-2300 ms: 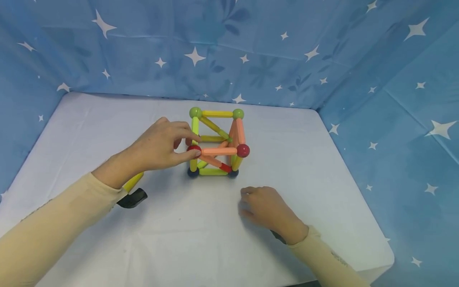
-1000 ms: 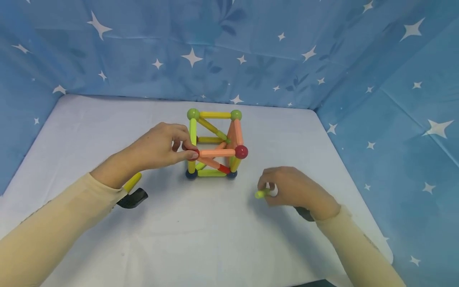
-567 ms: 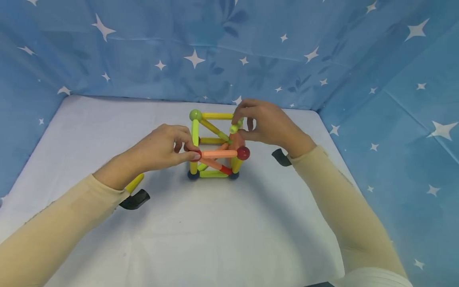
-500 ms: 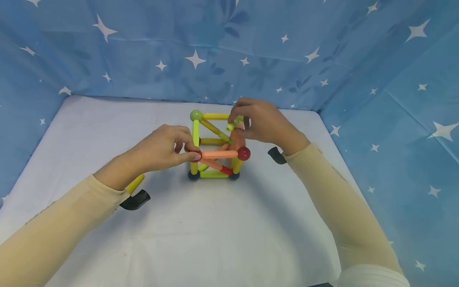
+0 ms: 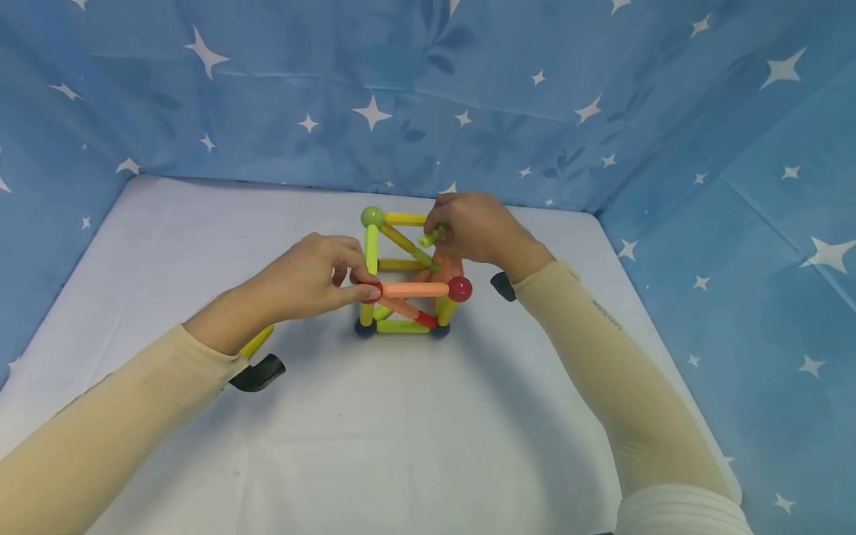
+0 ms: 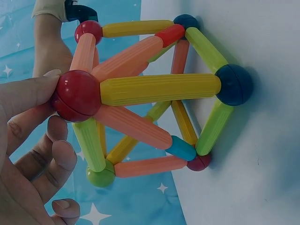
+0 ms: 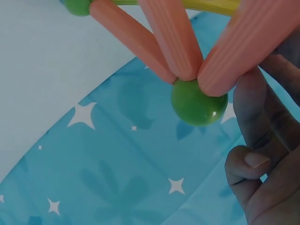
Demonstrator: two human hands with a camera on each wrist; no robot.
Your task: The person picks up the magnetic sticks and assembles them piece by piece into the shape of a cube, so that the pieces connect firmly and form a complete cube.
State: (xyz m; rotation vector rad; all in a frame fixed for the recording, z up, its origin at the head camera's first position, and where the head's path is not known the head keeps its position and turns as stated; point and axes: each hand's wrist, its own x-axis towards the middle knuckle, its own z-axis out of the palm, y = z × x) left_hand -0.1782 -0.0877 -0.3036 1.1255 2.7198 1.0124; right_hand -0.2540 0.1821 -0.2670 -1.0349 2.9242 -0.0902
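A cube-shaped frame of magnetic rods and balls [image 5: 406,290] stands on the table, with diagonal rods in its sides. At its near left upper corner, my left hand [image 5: 310,279] pinches a red ball [image 6: 77,96] between thumb and finger; the other fingers curl loosely beside it in the left wrist view. My right hand [image 5: 478,229] is at the far right upper corner, holding a short yellow-green rod [image 5: 431,238] that slants down to the left. The green ball [image 7: 199,103] at a corner shows close to my right fingers in the right wrist view; the held rod is hidden there.
The white table [image 5: 374,446] ends at blue star-patterned cloth [image 5: 281,126] behind and at the sides. Part of a yellow piece [image 5: 256,342] shows beside the left wrist, above a black wrist mount [image 5: 259,374]. Another mount [image 5: 503,286] is under the right wrist.
From the table at front right, my right hand came up with the yellow-green rod and moved to the frame's far right upper corner. The left hand keeps its pinch on the red ball.
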